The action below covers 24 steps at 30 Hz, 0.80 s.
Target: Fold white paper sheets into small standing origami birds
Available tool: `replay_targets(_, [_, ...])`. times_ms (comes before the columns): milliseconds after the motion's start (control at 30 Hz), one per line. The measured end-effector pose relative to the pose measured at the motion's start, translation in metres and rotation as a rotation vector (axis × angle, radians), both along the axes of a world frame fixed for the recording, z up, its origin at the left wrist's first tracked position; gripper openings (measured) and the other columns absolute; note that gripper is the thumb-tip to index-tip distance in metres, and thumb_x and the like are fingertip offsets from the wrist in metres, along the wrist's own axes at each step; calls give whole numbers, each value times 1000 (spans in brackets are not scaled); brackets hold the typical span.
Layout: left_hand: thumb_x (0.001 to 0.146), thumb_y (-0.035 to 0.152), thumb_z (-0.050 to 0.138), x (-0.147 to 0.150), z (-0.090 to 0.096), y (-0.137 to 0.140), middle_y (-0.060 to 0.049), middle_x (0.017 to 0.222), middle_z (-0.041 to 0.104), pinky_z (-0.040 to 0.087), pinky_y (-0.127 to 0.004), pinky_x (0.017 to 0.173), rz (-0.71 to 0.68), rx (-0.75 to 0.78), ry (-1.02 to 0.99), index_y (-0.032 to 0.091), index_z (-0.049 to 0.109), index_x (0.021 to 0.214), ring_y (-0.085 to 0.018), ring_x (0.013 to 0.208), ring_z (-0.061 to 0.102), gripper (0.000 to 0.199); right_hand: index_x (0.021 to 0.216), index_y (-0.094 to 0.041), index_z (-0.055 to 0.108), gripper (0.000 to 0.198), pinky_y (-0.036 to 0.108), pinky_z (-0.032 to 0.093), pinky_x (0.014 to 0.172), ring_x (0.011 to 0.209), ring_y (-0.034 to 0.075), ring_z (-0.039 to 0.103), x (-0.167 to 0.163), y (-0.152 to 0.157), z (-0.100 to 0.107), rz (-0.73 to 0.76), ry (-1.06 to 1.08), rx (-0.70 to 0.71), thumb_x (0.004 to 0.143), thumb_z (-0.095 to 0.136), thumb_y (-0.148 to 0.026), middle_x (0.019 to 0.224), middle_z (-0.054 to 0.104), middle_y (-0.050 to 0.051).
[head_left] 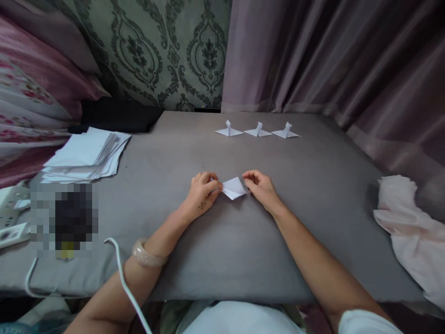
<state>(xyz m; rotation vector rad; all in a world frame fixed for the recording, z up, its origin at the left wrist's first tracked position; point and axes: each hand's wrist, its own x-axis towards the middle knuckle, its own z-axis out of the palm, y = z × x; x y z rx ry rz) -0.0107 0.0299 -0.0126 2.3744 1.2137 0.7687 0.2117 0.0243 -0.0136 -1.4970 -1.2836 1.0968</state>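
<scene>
A small folded piece of white paper (235,188) is held just above the grey cloth in front of me. My left hand (204,192) pinches its left corner between thumb and fingers. Close to its right edge is my right hand (260,187), thumb and fingers curved and a little apart, with a narrow gap to the paper. Farther back, three folded white paper figures stand in a row: a left one (229,130), a middle one (258,131) and a right one (286,131), each with flat side points and an upright neck.
A stack of white paper sheets (81,155) lies at the back left, beside a black cloth (121,115). A power strip (10,208), a blurred patch and a white cable (122,273) occupy the left side. Pale pink fabric (410,232) is bunched at the right edge.
</scene>
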Motion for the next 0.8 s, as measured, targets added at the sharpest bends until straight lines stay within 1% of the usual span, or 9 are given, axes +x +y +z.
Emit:
replay_targets(67, [90,21,51,-1,2,0,-9,117,57,41,-37,92,34,30,-114,21,67,90,-20,102,54,16,97,-19,63,28,29,47,71,83,16,61,-1,-4,2,47,117,-14,79,58,-40,93,66,5])
replay_targets(133, [90,21,51,0,4,-1,-9,116,58,44,-33,91,60,3,-224,20,66,90,-18,102,57,16,106,-20,62,36,30,49,76,92,16,62,-3,-7,4,147,216,-14,80,62,-45,103,68,7])
replay_targets(233, [88,21,52,2,7,-4,-8,106,64,45,-31,90,12,-115,-366,19,66,90,-17,98,61,14,105,-20,59,39,32,50,80,88,16,65,-12,-10,0,196,281,-17,72,71,-37,102,69,6])
replay_targets(300, [86,21,54,6,8,-6,-8,102,66,47,-32,89,-6,-274,-496,18,65,88,-18,96,62,13,99,-20,58,34,33,50,81,84,16,66,-20,-10,-6,146,255,28,71,71,-32,92,70,4])
replay_targets(367, [83,25,59,10,8,-6,-7,97,68,48,-31,85,53,-460,-625,16,65,87,-18,90,63,11,100,-20,57,31,34,51,81,81,16,66,-26,-11,-11,114,202,75,72,69,-30,87,69,3])
replay_targets(467, [74,32,72,14,4,-4,-3,81,67,49,-28,73,134,-648,-775,16,63,87,-15,75,62,22,107,-21,53,35,33,52,79,82,16,66,-30,-14,-11,92,116,142,75,66,-27,92,68,3])
replay_targets(567, [67,31,78,15,0,-1,-1,76,65,47,-25,67,139,-733,-879,16,60,90,-12,69,60,33,111,-23,50,37,31,52,77,83,14,64,-30,-19,-5,69,5,241,76,65,-23,103,66,4])
replay_targets(633, [67,31,79,14,-1,0,-1,78,65,47,-26,68,144,-757,-903,16,59,91,-12,70,60,34,109,-25,50,35,30,51,75,81,14,64,-30,-21,-1,63,-43,292,77,64,-22,104,65,4])
replay_targets(800, [68,31,79,13,-1,0,-1,77,63,47,-25,68,124,-762,-909,15,59,92,-11,70,59,35,106,-25,53,31,31,51,74,81,15,63,-29,-20,0,51,-72,293,77,64,-23,101,65,3])
